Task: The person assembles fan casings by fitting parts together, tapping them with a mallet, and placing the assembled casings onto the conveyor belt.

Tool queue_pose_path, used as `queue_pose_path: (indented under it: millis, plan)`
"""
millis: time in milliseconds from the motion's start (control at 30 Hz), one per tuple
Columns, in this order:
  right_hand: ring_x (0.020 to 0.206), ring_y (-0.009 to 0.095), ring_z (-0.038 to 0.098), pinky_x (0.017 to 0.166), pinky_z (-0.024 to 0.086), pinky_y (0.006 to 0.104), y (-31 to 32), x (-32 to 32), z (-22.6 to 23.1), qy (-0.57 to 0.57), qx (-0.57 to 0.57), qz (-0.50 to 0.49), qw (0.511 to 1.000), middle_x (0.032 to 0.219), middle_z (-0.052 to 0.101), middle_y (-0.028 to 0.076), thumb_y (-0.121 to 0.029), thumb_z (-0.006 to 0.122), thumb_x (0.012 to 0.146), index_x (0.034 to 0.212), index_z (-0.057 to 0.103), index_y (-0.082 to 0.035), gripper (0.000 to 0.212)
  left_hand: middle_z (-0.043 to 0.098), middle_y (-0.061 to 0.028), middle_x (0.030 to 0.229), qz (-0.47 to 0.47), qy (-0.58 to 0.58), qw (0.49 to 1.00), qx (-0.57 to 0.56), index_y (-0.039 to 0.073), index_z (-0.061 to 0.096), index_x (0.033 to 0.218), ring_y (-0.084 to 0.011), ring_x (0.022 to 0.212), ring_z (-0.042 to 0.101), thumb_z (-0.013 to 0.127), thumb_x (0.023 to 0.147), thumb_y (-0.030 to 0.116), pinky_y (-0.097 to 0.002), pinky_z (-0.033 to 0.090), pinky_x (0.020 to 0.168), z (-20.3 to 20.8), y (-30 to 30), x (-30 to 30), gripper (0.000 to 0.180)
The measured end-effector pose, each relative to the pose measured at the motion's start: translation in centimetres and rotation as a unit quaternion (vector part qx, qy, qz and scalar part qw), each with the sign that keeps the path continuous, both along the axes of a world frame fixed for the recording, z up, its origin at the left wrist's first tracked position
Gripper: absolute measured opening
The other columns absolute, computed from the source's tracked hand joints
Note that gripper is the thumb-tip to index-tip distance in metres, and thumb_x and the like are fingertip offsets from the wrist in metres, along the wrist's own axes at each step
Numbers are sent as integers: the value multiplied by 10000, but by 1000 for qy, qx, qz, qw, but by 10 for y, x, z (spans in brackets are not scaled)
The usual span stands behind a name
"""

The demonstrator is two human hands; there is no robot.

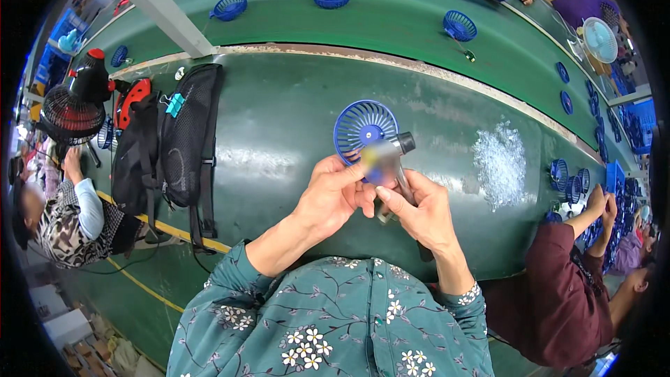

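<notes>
Your left hand point(333, 195) grips the blue fan grille point(361, 130), held up over the middle of the green desk point(279, 132). Your right hand point(419, 209) is closed around a black-tipped driver tool point(403, 145) pressed at the grille's near-right edge; the contact spot is blurred. Keep the grille steady and the tool square. Pile of small clear parts point(500, 160) sits right; black bag point(188, 132) left.

Left hand point(333, 195) and right hand point(419, 209) close together at chest height, fingers curled, grip closed.
</notes>
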State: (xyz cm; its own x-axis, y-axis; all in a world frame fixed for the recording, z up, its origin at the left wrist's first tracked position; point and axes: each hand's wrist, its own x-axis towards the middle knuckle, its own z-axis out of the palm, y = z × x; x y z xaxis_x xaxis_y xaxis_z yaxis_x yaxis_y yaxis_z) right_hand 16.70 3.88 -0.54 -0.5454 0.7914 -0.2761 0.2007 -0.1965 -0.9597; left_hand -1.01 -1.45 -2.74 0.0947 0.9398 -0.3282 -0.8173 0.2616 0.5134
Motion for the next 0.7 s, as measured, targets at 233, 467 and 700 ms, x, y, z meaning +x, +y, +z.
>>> queue_pose_path:
  millis: [233, 467, 700]
  plan:
    - [597, 69, 494, 538, 418, 264, 5, 10, 19, -118, 108, 41, 986, 706, 572, 10, -97, 686, 838, 1100, 636, -19, 278, 691, -192, 955, -2, 43, 999, 21, -32, 571, 1120, -147, 640, 651, 563, 973, 181, -290, 568, 518, -1, 1, 3, 259]
    - [561, 100, 489, 526, 420, 285, 7, 12, 31, -151, 173, 30, 973, 678, 567, 43, -79, 676, 820, 1028, 632, -11, 223, 687, -184, 929, -3, 129, 991, 45, 8, 526, 1173, -144, 600, 643, 557, 980, 165, -296, 571, 480, -1, 1, 5, 251]
    - [571, 148, 558, 534, 443, 299, 9, 16, 29, -169, 147, 72, 972, 744, 647, 97, -86, 680, 838, 1015, 651, 3, 200, 671, -193, 948, -28, 93, 995, 7, -18, 509, 1177, -156, 631, 647, 554, 976, 149, -295, 568, 475, -7, -1, 0, 265]
